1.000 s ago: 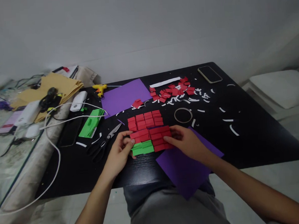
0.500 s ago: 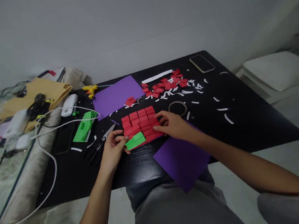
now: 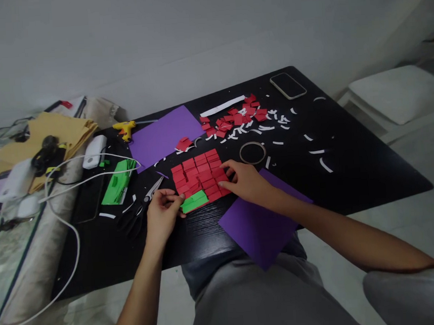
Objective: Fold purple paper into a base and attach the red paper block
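Note:
A rectangular panel of folded red paper pieces (image 3: pixel 202 171) lies in front of me on the black table, set out in rows. Along its lower left edge sits a green paper strip (image 3: pixel 194 201). My left hand (image 3: pixel 164 213) pinches the panel's lower left corner, thumb on the green strip and fingers curled at the edge. At the right edge, my right hand (image 3: pixel 247 181) grips the panel between thumb and fingers. A purple sheet (image 3: pixel 259 229) lies partly under my right forearm and overhangs the table's front edge. Scissors (image 3: pixel 140 207) rest beside my left hand.
Behind the panel are loose red paper pieces (image 3: pixel 232 119), white paper scraps (image 3: pixel 273 121), another purple sheet (image 3: pixel 163 136) and a tape ring (image 3: pixel 252 152). Leftward lie green papers (image 3: pixel 118 184), a yellow glue gun (image 3: pixel 124 129) and a white cable (image 3: pixel 77 241). A phone (image 3: pixel 288 85) rests far right.
The view has shifted slightly. Both hands keep to the panel's edges, and the green strip now looks straighter under my left thumb.

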A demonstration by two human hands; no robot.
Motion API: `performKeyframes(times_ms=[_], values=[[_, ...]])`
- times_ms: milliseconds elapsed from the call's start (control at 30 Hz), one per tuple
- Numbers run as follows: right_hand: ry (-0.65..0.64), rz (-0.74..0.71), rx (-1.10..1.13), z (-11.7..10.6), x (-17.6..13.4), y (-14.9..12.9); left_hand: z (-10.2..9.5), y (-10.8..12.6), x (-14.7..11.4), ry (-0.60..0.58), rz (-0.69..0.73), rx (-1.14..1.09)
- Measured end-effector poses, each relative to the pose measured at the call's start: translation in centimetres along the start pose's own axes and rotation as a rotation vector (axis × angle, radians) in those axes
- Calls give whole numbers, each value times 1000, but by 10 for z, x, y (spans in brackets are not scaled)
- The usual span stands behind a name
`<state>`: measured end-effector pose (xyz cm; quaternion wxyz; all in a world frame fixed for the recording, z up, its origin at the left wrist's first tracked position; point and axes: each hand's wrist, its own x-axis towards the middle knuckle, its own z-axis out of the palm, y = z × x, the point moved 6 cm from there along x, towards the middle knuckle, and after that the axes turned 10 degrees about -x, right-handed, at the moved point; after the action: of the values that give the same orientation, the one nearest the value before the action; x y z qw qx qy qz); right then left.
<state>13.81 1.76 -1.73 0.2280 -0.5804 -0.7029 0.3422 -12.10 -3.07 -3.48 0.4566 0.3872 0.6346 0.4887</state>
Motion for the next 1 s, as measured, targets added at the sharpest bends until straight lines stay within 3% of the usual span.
performKeyframes(times_ms=[233,333,433,533,600,667,767,1000], values=[[80,-66,-265,2,-5,-3,-4,-5,2,7,50,129],[184,-231,-374,0,-14,-14,-8,0,1,9,100,298],[236,-443,-420,2,-29,-30,-6,21,-15,63,342,494],[191,-586,-465,9,-40,-43,14,39,-44,61,654,668],[111,-636,-503,18,-44,-47,35,34,-59,-71,728,818],[21,-634,-532,28,-44,-45,52,20,-66,-208,722,945],[-83,-593,-547,40,-41,-34,63,1,-66,-316,687,1037],[-145,-576,-543,49,-38,-21,61,-10,-60,-375,674,1072]])
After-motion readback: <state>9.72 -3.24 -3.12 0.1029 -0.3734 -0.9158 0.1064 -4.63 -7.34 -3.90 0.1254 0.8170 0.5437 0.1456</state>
